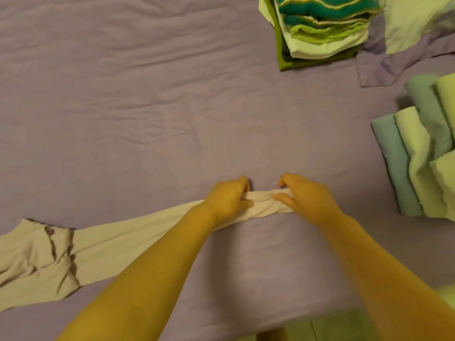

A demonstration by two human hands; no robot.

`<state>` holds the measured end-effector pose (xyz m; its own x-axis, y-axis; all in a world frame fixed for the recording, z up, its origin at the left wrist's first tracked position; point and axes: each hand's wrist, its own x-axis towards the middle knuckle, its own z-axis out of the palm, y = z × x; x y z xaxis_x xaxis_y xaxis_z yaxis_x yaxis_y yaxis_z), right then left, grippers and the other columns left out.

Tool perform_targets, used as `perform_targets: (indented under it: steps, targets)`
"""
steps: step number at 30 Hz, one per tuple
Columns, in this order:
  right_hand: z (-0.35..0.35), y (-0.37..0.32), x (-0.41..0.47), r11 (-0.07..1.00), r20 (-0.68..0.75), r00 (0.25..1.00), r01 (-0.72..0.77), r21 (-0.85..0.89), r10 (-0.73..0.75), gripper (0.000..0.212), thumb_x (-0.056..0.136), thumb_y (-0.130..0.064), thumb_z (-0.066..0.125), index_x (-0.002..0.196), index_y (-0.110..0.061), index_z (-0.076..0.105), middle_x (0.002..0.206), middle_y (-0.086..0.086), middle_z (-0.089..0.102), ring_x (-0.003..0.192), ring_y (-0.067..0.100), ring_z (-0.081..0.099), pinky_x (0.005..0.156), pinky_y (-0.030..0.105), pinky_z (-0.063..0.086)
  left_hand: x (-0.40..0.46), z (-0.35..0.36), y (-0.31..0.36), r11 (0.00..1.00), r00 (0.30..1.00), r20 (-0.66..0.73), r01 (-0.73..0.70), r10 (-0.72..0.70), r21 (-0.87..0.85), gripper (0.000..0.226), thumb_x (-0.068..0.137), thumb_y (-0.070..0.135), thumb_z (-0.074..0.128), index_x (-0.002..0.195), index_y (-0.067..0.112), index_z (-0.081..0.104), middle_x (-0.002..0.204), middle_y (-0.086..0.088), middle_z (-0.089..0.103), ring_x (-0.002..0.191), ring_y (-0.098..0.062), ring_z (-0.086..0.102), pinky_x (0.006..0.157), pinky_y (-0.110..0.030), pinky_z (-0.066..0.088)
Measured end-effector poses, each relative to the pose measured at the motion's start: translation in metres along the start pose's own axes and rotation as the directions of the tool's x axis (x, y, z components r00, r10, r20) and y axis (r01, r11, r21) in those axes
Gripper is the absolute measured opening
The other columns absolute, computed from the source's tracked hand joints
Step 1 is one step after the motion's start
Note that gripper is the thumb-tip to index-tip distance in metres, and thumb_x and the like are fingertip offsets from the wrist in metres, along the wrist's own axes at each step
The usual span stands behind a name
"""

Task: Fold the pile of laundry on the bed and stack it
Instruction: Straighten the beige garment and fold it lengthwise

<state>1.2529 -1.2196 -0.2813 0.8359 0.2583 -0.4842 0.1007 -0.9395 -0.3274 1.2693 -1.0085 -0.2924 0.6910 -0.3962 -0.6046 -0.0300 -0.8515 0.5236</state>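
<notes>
Tights [118, 244] (pale) in both hands

Pale garment [103, 244] cut off at left edge, folded stack [322, 25] cropped at top, rolled cloths [423, 153] cropped right.

Two bare forearms are showing, with no sleeves, and nothing is being worn on either wrist. The left hand [227, 196] and right hand [306, 195] are wearing no rings or gloves.

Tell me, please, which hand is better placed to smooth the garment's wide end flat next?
Probably the left hand: the pale garment trails to that side, while the right hand grips its bunched end.
</notes>
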Motion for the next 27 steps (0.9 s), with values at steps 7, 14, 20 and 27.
perform_targets:
  steps: [7, 14, 20, 27]
  targets:
    - [0.004, 0.039, 0.003, 0.998, -0.036, 0.998, 0.059, 0.018, -0.058, 0.056, 0.088, -0.016, 0.06, 0.14, -0.016, 0.04, 0.142, 0.004, 0.04, 0.13, 0.026, 0.037, 0.103, 0.034, 0.03, 0.013, 0.025, 0.021, 0.974, 0.943, -0.327, 0.011, 0.066, 0.227, 0.051, 0.077, 0.032, 0.069, 0.125, 0.023, 0.056, 0.119, -0.002, 0.054, 0.108, -0.026, 0.049, 0.085, -0.037, 0.034]
    - [0.018, 0.024, -0.012, 0.972, -0.138, 0.98, -0.115, 0.207, 0.146, 0.052, 0.096, -0.023, 0.051, 0.145, -0.015, 0.034, 0.14, 0.011, 0.045, 0.124, 0.03, 0.046, 0.098, 0.044, 0.042, -0.041, 0.079, 0.029, 0.972, 0.854, -0.521, 0.127, -0.004, 0.2, 0.025, 0.065, 0.013, 0.083, 0.086, 0.011, 0.069, 0.088, -0.008, 0.064, 0.076, -0.033, 0.059, 0.055, -0.036, 0.044]
    - [0.015, 0.031, -0.015, 0.989, -0.134, 0.983, -0.115, 0.088, 0.126, 0.007, 0.08, -0.055, 0.054, 0.086, -0.052, 0.053, 0.091, -0.012, 0.061, 0.085, 0.015, 0.059, 0.059, 0.032, 0.038, -0.043, 0.078, 0.03, 0.963, 0.889, -0.451, 0.182, -0.074, 0.201, 0.04, 0.072, 0.013, 0.078, 0.11, 0.021, 0.069, 0.094, -0.008, 0.063, 0.084, -0.032, 0.06, 0.065, -0.034, 0.038]
    - [0.017, 0.03, -0.034, 0.99, -0.159, 0.977, -0.143, 0.009, 0.143, 0.035, 0.09, -0.012, 0.054, 0.12, -0.028, 0.06, 0.133, 0.006, 0.052, 0.119, 0.028, 0.047, 0.094, 0.038, 0.037, -0.06, 0.101, 0.037, 0.989, 0.93, -0.366, 0.032, 0.024, 0.145, 0.043, 0.08, 0.005, 0.066, 0.121, 0.018, 0.065, 0.099, -0.008, 0.061, 0.087, -0.03, 0.059, 0.069, -0.034, 0.04]
